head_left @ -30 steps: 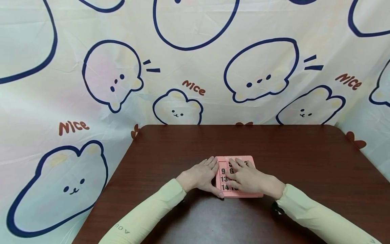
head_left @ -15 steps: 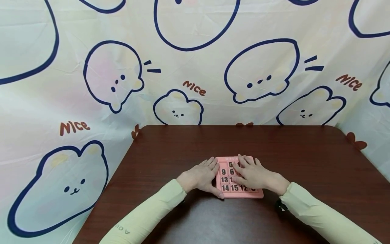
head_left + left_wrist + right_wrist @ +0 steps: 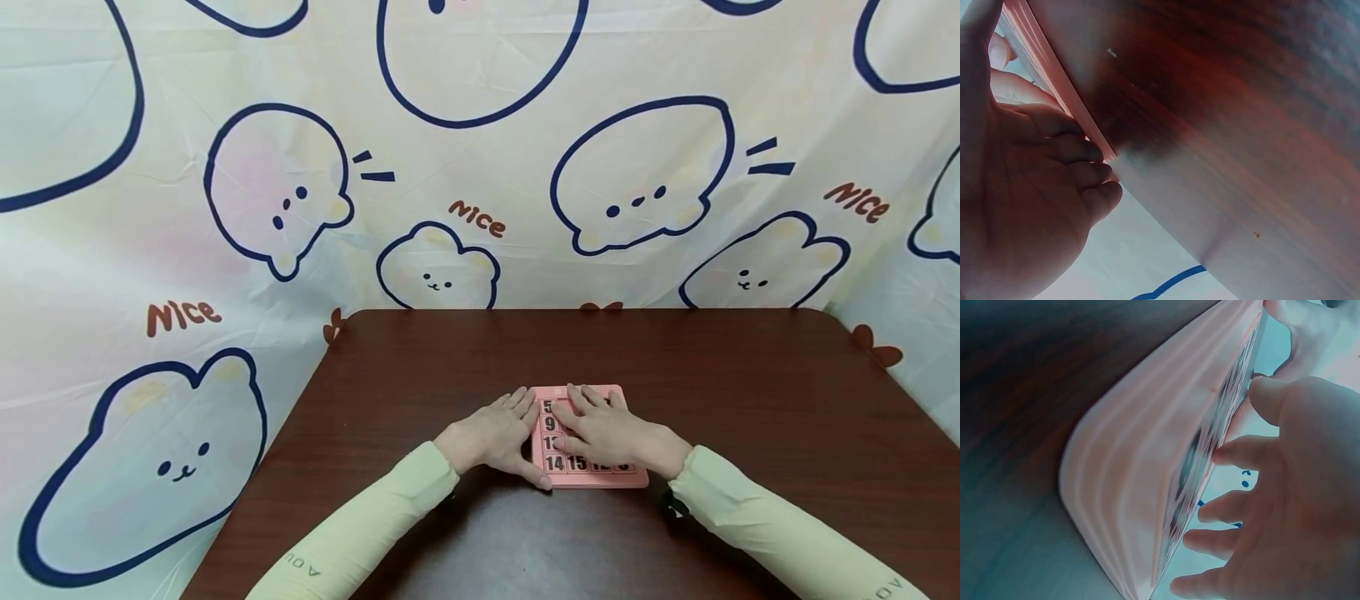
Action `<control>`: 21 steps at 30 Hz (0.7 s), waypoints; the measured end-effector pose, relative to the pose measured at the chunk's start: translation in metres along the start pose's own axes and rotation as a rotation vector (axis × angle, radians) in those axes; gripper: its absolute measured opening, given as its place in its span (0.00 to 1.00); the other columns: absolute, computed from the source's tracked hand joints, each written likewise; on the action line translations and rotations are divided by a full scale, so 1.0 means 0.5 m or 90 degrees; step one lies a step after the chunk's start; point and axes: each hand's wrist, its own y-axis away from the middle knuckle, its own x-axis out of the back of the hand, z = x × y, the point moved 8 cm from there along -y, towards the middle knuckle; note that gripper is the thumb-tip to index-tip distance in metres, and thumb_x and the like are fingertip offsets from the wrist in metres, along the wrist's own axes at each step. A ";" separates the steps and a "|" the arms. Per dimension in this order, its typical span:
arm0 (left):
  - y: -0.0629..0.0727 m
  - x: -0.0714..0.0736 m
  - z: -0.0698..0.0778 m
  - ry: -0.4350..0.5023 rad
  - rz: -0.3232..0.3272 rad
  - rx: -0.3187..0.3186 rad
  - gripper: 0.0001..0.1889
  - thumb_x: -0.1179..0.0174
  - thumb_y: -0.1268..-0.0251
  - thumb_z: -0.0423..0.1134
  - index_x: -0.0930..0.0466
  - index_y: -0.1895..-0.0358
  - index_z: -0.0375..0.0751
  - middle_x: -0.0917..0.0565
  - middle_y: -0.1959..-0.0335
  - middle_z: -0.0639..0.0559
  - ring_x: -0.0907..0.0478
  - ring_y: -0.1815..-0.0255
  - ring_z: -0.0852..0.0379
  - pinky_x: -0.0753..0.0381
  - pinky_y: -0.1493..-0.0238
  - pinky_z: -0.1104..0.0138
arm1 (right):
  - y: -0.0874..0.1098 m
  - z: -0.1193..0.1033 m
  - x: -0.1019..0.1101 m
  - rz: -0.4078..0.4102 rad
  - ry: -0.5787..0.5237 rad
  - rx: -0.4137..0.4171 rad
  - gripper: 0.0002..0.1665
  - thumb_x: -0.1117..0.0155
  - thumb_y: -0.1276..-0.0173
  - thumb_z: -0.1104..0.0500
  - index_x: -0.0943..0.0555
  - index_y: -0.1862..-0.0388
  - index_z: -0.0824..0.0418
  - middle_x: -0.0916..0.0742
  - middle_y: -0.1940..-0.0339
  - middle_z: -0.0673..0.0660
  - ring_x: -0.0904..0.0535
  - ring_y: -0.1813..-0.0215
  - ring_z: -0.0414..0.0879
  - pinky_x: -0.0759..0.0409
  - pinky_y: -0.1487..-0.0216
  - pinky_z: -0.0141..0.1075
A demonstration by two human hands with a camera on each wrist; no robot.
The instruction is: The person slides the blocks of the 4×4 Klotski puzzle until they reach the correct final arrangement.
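Note:
A pink sliding number puzzle [image 3: 600,481] lies flat on the brown table, its tiles printed with black numbers. My left hand [image 3: 495,436] rests along its left side, thumb near the lower left corner. In the left wrist view, the fingers of that hand [image 3: 1035,175] touch the pink edge [image 3: 1060,81]. Over the tiles spreads my right hand [image 3: 618,433], hiding much of the middle and upper right. Tile 5 [image 3: 547,407] sits at the top left. The right wrist view shows these fingers [image 3: 1238,506] extended at the tile face; exact contact is hard to tell.
The dark brown table [image 3: 420,358] extends around the puzzle on every side. Behind it hangs a pale cloth [image 3: 525,167] with blue-outlined cartoon bears. Light green sleeves [image 3: 360,525] cover both forearms.
Tile 5 has slid left into the top left corner, where a gap was. My right hand first shifted right, then back left over the tiles. The left hand stays put.

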 end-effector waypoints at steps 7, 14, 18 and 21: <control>-0.001 0.001 0.002 0.004 0.000 0.001 0.67 0.48 0.57 0.85 0.55 0.21 0.38 0.54 0.19 0.42 0.58 0.17 0.49 0.51 0.19 0.60 | 0.010 0.013 0.009 0.015 -0.023 -0.003 0.37 0.53 0.25 0.36 0.37 0.23 0.50 0.45 0.20 0.68 0.51 0.20 0.67 0.52 0.29 0.72; 0.002 0.003 -0.001 -0.002 0.012 0.002 0.68 0.48 0.58 0.85 0.55 0.21 0.38 0.54 0.19 0.42 0.58 0.18 0.48 0.51 0.19 0.60 | 0.041 0.064 0.013 0.032 -0.036 -0.036 0.39 0.52 0.26 0.35 0.36 0.24 0.54 0.43 0.21 0.70 0.50 0.21 0.69 0.52 0.30 0.74; 0.003 0.004 0.000 -0.007 0.017 0.001 0.68 0.48 0.57 0.85 0.55 0.21 0.38 0.54 0.19 0.41 0.58 0.18 0.48 0.52 0.19 0.61 | 0.054 0.087 0.004 0.032 -0.027 -0.057 0.41 0.52 0.27 0.33 0.36 0.24 0.55 0.42 0.21 0.71 0.49 0.22 0.70 0.51 0.31 0.75; 0.004 0.002 0.000 -0.003 0.018 0.001 0.68 0.48 0.57 0.85 0.55 0.21 0.38 0.54 0.19 0.42 0.58 0.18 0.48 0.52 0.19 0.61 | 0.057 0.093 -0.002 0.030 -0.023 -0.060 0.41 0.52 0.27 0.33 0.36 0.24 0.55 0.42 0.22 0.72 0.49 0.22 0.71 0.50 0.32 0.75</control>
